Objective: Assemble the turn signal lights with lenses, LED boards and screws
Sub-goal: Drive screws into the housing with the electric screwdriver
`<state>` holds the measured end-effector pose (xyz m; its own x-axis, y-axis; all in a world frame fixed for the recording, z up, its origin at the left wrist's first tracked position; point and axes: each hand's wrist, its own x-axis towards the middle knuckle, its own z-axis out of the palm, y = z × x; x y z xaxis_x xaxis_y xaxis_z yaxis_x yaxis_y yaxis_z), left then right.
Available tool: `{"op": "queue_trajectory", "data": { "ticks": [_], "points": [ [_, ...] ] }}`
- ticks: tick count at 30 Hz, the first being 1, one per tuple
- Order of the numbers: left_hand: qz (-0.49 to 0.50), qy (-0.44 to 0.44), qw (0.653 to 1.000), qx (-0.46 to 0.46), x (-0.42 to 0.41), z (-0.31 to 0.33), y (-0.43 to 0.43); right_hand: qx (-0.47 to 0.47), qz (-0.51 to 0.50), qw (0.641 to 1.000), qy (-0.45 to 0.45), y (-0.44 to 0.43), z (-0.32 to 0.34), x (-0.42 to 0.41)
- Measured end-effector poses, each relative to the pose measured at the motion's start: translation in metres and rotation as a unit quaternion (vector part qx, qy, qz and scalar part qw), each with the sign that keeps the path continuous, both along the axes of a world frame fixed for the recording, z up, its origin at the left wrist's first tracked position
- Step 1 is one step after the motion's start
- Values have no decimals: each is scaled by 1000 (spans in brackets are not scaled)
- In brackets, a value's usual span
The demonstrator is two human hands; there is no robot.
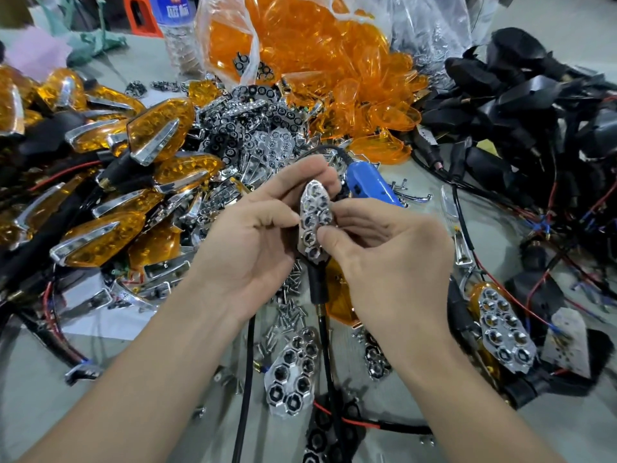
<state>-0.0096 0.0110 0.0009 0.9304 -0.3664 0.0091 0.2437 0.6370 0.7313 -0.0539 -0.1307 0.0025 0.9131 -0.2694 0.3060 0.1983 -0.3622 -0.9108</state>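
Observation:
A turn signal light with a chrome honeycomb reflector (315,215) facing me and a black stem (319,285) is held upright over the table's middle. My left hand (253,238) grips it from the left, fingers curled behind its top. My right hand (377,248) pinches its right edge with thumb and fingertips. Loose screws (287,312) lie scattered under my wrists. An orange lens (337,305) lies just below my right hand. Loose chrome reflectors (290,372) lie near the front.
Finished amber lights (110,182) pile up at left. A bag of orange lenses (307,55) stands at the back, chrome reflectors (257,128) heaped before it. Black housings with wires (534,105) fill the right. A blue electric screwdriver (370,182) lies behind my hands. A half-built light (500,329) sits at right.

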Motion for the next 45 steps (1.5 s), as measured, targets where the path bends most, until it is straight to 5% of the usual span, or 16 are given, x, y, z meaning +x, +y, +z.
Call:
{"op": "queue_trajectory", "data": {
  "ticks": [8,14,20,26,37,45],
  "points": [
    [30,4,998,55,-1,2,-5,-19,-26,999,21,7,-8,0],
    [44,-7,999,8,3,1,-4,28,81,991,101,6,-5,4],
    [71,-103,975,181,0,1,-1,112,63,987,97,-3,-6,8],
    [154,-163,935,275,-3,-3,0,88,71,991,78,-2,-8,8],
    [224,43,963,140,13,8,27,-56,148,973,167,-14,1,5],
    [286,50,943,163,10,6,29,-86,214,948,218,-5,0,0]
  ]
}}
